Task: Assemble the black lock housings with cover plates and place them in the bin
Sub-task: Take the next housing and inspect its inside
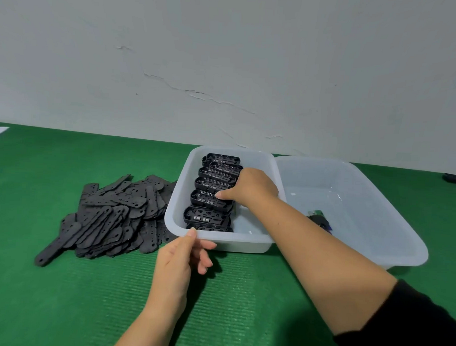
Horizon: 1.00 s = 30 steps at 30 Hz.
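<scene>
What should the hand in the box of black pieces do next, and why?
Probably lift one black plastic lock housing out of the translucent white bin: the right hand already grips it, the left hand steadies the rim, and the flat black cover plates wait alongside.

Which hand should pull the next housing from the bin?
Right. The right hand is already inside the left bin, thumb and fingers on a housing in the row. The left hand only touches the bin's near rim, nearer the cover plates.
</scene>
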Each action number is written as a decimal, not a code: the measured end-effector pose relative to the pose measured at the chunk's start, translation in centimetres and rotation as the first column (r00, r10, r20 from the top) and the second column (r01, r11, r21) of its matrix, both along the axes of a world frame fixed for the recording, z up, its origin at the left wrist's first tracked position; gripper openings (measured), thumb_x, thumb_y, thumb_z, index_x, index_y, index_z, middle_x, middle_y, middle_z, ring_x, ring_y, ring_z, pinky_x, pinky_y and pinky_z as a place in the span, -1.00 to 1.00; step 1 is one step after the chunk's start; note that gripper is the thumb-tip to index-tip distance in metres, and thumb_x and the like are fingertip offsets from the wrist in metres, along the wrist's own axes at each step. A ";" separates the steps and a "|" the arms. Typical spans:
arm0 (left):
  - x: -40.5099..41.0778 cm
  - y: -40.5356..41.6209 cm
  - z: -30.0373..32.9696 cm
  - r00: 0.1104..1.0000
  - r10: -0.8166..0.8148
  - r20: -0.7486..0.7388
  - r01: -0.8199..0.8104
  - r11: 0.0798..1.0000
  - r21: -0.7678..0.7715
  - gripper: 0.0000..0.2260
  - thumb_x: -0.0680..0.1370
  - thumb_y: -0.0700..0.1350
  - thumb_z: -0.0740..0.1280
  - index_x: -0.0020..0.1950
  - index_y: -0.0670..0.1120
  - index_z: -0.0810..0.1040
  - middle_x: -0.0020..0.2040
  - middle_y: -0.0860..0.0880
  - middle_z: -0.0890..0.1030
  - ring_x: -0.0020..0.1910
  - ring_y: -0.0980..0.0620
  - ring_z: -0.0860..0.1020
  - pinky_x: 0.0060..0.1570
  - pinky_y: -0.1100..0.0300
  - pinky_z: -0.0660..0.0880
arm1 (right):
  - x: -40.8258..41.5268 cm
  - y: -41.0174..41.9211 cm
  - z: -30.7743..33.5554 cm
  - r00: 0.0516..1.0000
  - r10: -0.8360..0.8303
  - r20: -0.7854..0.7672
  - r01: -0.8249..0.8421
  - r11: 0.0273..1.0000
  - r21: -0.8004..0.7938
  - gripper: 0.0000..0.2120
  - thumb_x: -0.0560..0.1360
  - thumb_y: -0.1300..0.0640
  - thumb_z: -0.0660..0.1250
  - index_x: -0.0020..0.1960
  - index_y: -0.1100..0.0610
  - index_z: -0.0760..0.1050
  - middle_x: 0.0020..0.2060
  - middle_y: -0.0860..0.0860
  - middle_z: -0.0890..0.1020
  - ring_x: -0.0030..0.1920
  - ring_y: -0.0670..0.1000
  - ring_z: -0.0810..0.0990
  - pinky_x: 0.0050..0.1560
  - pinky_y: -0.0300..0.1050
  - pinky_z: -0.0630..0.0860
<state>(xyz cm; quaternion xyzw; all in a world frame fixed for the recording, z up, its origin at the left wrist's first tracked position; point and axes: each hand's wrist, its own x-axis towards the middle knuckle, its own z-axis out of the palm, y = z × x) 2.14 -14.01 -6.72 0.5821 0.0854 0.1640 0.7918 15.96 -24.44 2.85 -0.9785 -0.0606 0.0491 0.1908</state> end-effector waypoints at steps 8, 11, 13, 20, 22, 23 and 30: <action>-0.2 -0.1 0.2 1.000 -0.010 0.004 0.010 1.000 -0.017 -0.59 0.53 0.01 0.20 -0.31 -0.24 0.64 -0.51 -0.14 0.51 -0.55 0.08 0.38 -0.49 0.34 0.37 | -0.3 1.0 -0.2 0.997 -0.011 0.070 0.015 0.998 -0.057 -0.60 0.29 -0.21 0.46 -0.13 0.07 0.47 -0.22 -0.03 0.56 -0.21 0.04 0.52 -0.44 -0.21 0.26; -0.5 -0.1 0.6 0.999 -0.038 -0.005 0.038 0.999 0.011 -0.58 0.48 0.06 0.22 -0.39 -0.21 0.63 -0.54 -0.12 0.49 -0.57 0.08 0.38 -0.51 0.34 0.36 | -0.7 0.6 -0.3 0.996 -0.004 0.088 0.004 1.000 -0.002 -0.61 0.29 -0.20 0.46 -0.17 0.06 0.42 -0.18 -0.02 0.57 -0.16 0.04 0.55 -0.42 -0.19 0.27; -0.8 -0.2 0.7 0.999 -0.047 -0.024 0.048 0.997 0.056 -0.58 0.47 0.06 0.33 -0.47 -0.19 0.60 -0.59 -0.11 0.47 -0.60 0.08 0.36 -0.54 0.34 0.32 | -1.2 -0.1 0.1 0.994 0.019 0.104 -0.025 0.998 0.053 -0.61 0.30 -0.19 0.46 -0.22 0.05 0.36 -0.21 -0.03 0.54 -0.18 0.03 0.52 -0.42 -0.17 0.28; -3.2 -0.4 2.0 0.962 0.187 0.200 -0.244 0.915 0.320 -0.60 0.38 0.11 0.36 -0.46 -0.19 0.46 -0.60 0.02 0.32 -0.56 0.18 0.25 -0.52 0.31 0.18 | -6.6 -5.6 2.8 0.935 0.166 0.312 -0.263 0.918 0.299 -0.66 0.22 -0.14 0.52 -0.11 -0.09 0.48 -0.29 -0.19 0.52 -0.27 -0.20 0.46 -0.29 -0.31 0.40; -3.9 -0.1 2.9 0.947 0.208 0.244 -0.288 0.888 0.359 -0.68 0.32 0.14 0.39 -0.37 -0.11 0.48 -0.51 -0.01 0.35 -0.49 0.19 0.28 -0.47 0.31 0.22 | -9.1 -7.5 3.0 0.909 0.166 0.382 -0.291 0.910 0.296 -0.66 0.18 -0.19 0.48 -0.13 -0.14 0.47 -0.30 -0.20 0.52 -0.27 -0.20 0.47 -0.32 -0.41 0.36; -4.1 0.0 3.3 0.952 0.197 0.235 -0.279 0.873 0.399 -0.73 0.27 0.15 0.42 -0.30 -0.03 0.51 -0.43 -0.02 0.40 -0.44 0.17 0.32 -0.42 0.31 0.27 | -10.2 -8.3 2.9 0.902 0.163 0.399 -0.292 0.912 0.289 -0.66 0.16 -0.21 0.46 -0.13 -0.15 0.48 -0.30 -0.20 0.52 -0.26 -0.20 0.47 -0.32 -0.41 0.36; -4.9 -0.7 5.9 0.974 -0.014 0.228 -0.169 0.626 0.761 -0.37 0.17 0.34 0.42 0.21 0.28 0.41 0.05 0.30 0.44 0.09 0.24 0.40 0.05 0.50 0.30 | -14.8 -10.5 1.8 0.880 0.247 0.406 -0.349 0.916 0.198 -0.68 0.20 -0.12 0.52 -0.14 -0.15 0.46 -0.30 -0.25 0.48 -0.17 -0.21 0.45 -0.19 -0.36 0.37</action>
